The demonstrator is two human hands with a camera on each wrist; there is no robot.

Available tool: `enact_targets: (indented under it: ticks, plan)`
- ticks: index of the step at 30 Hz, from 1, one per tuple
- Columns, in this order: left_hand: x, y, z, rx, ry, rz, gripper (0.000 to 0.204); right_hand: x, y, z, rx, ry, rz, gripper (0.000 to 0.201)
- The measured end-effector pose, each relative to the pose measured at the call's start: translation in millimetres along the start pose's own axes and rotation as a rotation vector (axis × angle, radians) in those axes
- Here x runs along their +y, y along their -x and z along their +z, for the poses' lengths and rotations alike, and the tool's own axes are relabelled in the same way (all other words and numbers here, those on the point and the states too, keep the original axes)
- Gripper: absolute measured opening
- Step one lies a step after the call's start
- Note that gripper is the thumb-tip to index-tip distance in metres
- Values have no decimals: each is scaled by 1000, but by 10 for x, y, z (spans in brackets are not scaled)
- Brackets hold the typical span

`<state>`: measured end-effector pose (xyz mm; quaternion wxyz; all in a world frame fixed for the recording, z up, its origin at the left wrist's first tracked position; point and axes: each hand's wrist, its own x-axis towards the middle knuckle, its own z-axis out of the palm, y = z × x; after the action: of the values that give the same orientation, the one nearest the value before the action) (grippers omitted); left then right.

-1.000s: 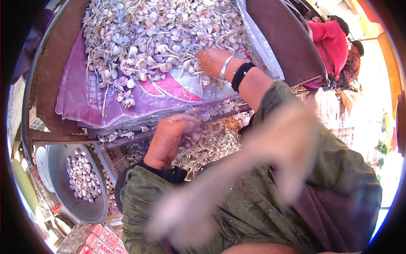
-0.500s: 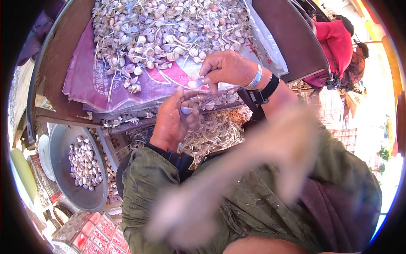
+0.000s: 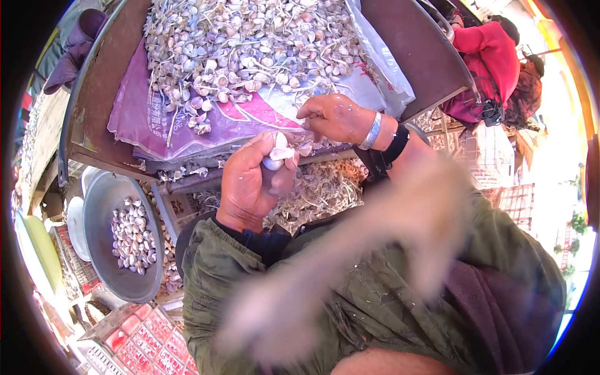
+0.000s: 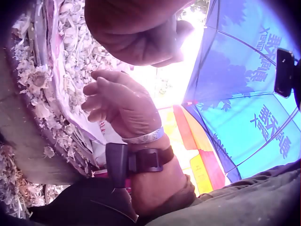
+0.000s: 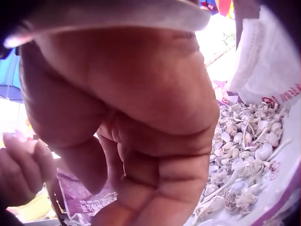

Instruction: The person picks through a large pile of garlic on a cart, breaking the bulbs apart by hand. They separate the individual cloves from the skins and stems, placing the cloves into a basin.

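Observation:
Several pale garlic cloves (image 3: 279, 154) lie in the curled fingers of my left hand (image 3: 245, 184), below the sack's near edge in the head view. Beside and above it is my right hand (image 3: 342, 119), its fingers loosely bent and nothing seen in them. The left wrist view shows the right hand (image 4: 129, 106) with its fingers a little apart, and the left hand (image 4: 134, 30) dark at the top. In the right wrist view the right hand (image 5: 155, 108) fills the middle, hiding its far side. A heap of garlic (image 3: 250, 47) covers the purple sack (image 3: 140, 122).
A grey basin (image 3: 103, 219) with garlic stands at lower left, near a red-and-white crate (image 3: 147, 340). Husks (image 3: 319, 187) lie below the tray's edge. A blurred pale shape (image 3: 375, 231) crosses the head view. A person in red (image 3: 494, 56) is at upper right.
My right hand has come from the heap toward my left hand, then drawn slightly away. More pale cloves show in my left hand than before. The head view has shifted a little.

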<state>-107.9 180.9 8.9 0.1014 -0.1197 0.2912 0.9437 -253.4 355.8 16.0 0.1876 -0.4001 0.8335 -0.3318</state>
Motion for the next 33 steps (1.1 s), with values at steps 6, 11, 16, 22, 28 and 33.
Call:
enact_targets:
  ticks: [6,11,16,22,28,33]
  plan:
    - [232,777,1067,-393,-106,2,52,219,66,-16,-119,172,-55,19]
    - [-65,946,1288,-1095,135,205,52,231,45,-63,-161,161,14,17]
    - [-127,912,1275,-1097,422,150,42,279,-6,-150,-36,101,47,15]
    - [-229,920,1369,-1055,664,312,35,477,-484,-239,279,332,-116,16]
    - [-244,873,1258,-1029,776,336,33,769,-983,-179,81,749,-175,19]
    - [-44,692,982,-1132,574,148,34,861,-1195,-73,-1,741,7,19]
